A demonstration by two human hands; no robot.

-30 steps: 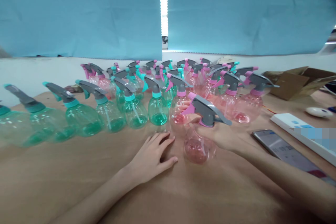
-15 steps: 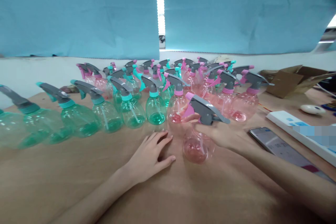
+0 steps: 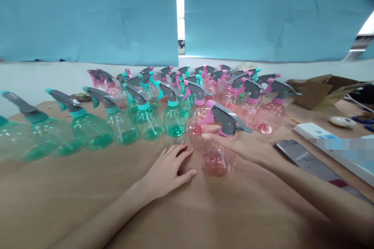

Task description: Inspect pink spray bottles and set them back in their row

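The right hand curls round the nearest pink bottle at its neck, fingers partly hidden; beside it, the left hand lies empty, loosely spread. The leftmost green bottle is cut off.

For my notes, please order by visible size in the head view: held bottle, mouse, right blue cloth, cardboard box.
1. Right blue cloth
2. Held bottle and cardboard box: too alike to rank
3. Mouse

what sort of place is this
Probably a workroom or packing area, though the view is too narrow to be sure: many spray bottles crowd a wood-coloured table, an open cardboard box sits at the right, and blue sheeting hangs behind.
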